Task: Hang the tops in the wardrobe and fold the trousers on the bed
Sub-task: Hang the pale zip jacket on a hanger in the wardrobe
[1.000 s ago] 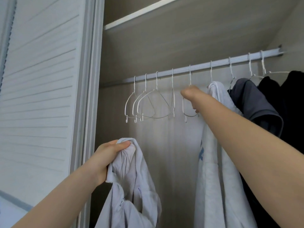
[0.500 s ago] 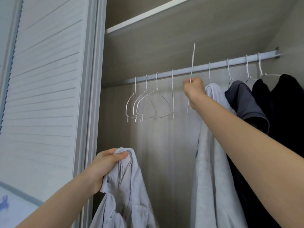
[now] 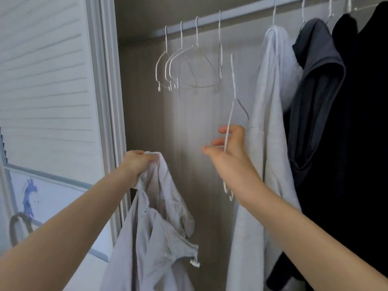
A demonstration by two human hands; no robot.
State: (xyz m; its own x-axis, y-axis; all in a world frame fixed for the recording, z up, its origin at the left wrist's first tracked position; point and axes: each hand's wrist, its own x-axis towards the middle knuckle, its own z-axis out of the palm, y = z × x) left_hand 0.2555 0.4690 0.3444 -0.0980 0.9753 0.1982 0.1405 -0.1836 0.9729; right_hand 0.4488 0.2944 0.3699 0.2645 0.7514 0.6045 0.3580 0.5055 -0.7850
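Right hand grips a hanger upright, hook up; left hand clutches a pale top.

Pale grey top hanging bunched; white wire hanger upright.

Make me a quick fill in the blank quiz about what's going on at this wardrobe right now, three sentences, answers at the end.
1. The right hand holds a white wire ____ that is off the rail.
2. The left hand grips a pale ____ top by its upper edge.
3. The number of empty hangers hooked on the rail is ____.

Missing words: hanger; grey; four
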